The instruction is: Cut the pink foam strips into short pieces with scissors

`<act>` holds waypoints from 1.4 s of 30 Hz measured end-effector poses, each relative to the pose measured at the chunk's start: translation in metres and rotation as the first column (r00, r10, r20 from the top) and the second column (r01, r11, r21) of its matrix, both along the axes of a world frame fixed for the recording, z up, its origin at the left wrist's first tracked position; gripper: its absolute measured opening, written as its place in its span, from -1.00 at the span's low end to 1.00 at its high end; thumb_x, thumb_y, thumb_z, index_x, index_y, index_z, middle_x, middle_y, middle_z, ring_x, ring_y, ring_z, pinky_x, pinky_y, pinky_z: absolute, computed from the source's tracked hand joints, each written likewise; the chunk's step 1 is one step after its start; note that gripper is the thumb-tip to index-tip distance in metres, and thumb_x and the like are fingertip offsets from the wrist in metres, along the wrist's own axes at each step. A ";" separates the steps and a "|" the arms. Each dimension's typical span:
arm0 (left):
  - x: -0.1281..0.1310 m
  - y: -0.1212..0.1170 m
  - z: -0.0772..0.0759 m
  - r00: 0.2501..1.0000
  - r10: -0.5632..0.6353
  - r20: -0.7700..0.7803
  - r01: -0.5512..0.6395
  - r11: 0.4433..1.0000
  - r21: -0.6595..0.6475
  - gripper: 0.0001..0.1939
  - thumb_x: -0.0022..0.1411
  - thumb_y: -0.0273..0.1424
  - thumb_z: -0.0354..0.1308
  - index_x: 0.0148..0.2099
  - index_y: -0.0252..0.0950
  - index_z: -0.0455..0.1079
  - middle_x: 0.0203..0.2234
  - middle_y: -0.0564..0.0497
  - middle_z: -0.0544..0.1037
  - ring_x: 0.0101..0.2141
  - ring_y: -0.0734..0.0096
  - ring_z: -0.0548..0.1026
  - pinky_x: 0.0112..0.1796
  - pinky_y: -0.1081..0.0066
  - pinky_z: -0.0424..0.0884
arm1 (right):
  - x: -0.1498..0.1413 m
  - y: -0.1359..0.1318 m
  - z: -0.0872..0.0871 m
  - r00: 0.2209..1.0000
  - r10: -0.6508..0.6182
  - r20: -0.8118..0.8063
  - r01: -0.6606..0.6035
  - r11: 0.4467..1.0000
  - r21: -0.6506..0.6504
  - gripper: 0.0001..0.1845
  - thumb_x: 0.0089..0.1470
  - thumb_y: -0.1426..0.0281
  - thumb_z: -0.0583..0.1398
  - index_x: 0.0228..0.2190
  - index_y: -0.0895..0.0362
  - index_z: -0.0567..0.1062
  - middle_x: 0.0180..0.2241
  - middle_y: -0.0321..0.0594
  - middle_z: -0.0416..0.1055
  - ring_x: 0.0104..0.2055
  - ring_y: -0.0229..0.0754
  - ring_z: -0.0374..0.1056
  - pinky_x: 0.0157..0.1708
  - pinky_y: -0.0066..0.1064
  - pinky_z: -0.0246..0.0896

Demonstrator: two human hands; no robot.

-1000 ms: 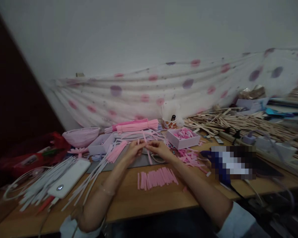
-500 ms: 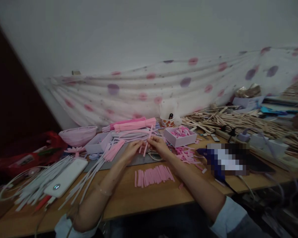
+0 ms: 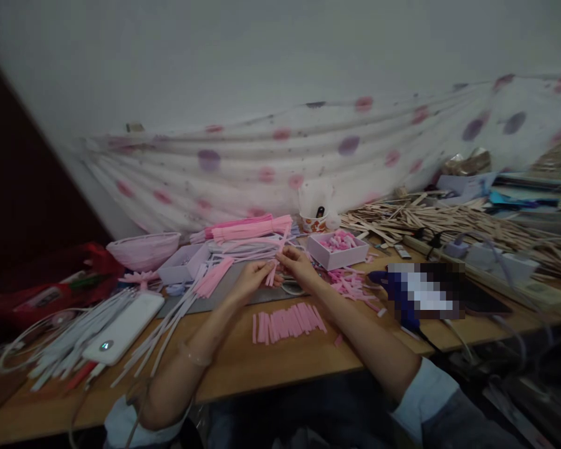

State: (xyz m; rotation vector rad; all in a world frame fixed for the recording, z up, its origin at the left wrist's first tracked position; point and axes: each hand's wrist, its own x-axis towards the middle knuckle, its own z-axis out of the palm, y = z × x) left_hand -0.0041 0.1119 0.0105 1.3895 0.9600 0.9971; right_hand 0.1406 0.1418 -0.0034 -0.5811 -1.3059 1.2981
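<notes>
Both my hands meet over a grey mat in the middle of the wooden table. My left hand and my right hand each pinch the same thin pink strip, which runs tilted between the fingertips. A row of short cut pink strips lies on the table just in front of my hands.
A white box of pink bits, loose pink scraps, a bundle of long pink strips, a pink bowl, white strips, a power bank, a paper cup, and a heap of wooden sticks at the right.
The pink strip has swung from hanging down to tilting up and right between my fingers. My hands stay together over the mat while the view shifts slightly.
</notes>
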 end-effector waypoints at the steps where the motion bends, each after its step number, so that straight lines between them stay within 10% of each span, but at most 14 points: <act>1: 0.000 0.001 -0.001 1.000 0.004 0.002 -0.004 1.000 0.003 -0.53 -0.04 -0.03 0.22 -0.31 -0.39 0.42 -0.58 -0.03 0.53 -0.55 0.40 0.48 -0.38 0.36 0.41 | 0.000 0.000 0.000 1.000 -0.004 0.002 0.004 1.000 0.002 -0.60 -0.27 0.12 0.33 -0.56 0.13 0.32 -0.65 -0.46 0.17 -0.64 -0.42 0.04 -0.64 -0.53 -0.08; 12: -0.004 0.010 -0.009 0.996 0.038 -0.085 -0.023 0.984 0.175 -0.52 -0.04 0.04 0.16 -0.47 -0.36 0.36 -0.67 0.08 0.41 -0.62 0.52 0.36 -0.51 0.48 0.31 | 0.001 0.001 -0.005 0.989 -0.005 0.150 0.015 0.998 -0.066 -0.60 -0.28 0.10 0.33 -0.56 0.19 0.43 -0.61 -0.39 0.27 -0.61 -0.42 0.05 -0.60 -0.51 -0.10; 19: -0.022 0.010 0.008 0.970 -0.206 -0.128 0.224 0.964 0.143 -0.58 -0.04 -0.20 0.29 -0.14 -0.34 0.48 -0.33 -0.08 0.60 -0.32 0.31 0.53 -0.19 0.32 0.39 | 0.008 0.011 -0.005 0.991 -0.082 0.104 0.094 0.989 -0.116 -0.64 -0.29 0.13 0.33 -0.61 0.16 0.42 -0.69 -0.42 0.19 -0.66 -0.42 0.04 -0.65 -0.52 -0.10; 42: -0.028 0.017 0.001 0.997 -0.035 -0.072 0.051 0.970 0.238 -0.56 -0.23 -0.35 0.41 -0.21 -0.35 0.50 -0.34 -0.07 0.61 -0.31 0.28 0.54 -0.16 0.25 0.43 | 0.006 0.006 -0.001 0.996 0.075 -0.052 -0.085 0.964 -0.253 -0.68 -0.22 0.24 0.36 -0.56 0.18 0.38 -0.65 -0.39 0.34 -0.65 -0.45 0.21 -0.66 -0.62 0.13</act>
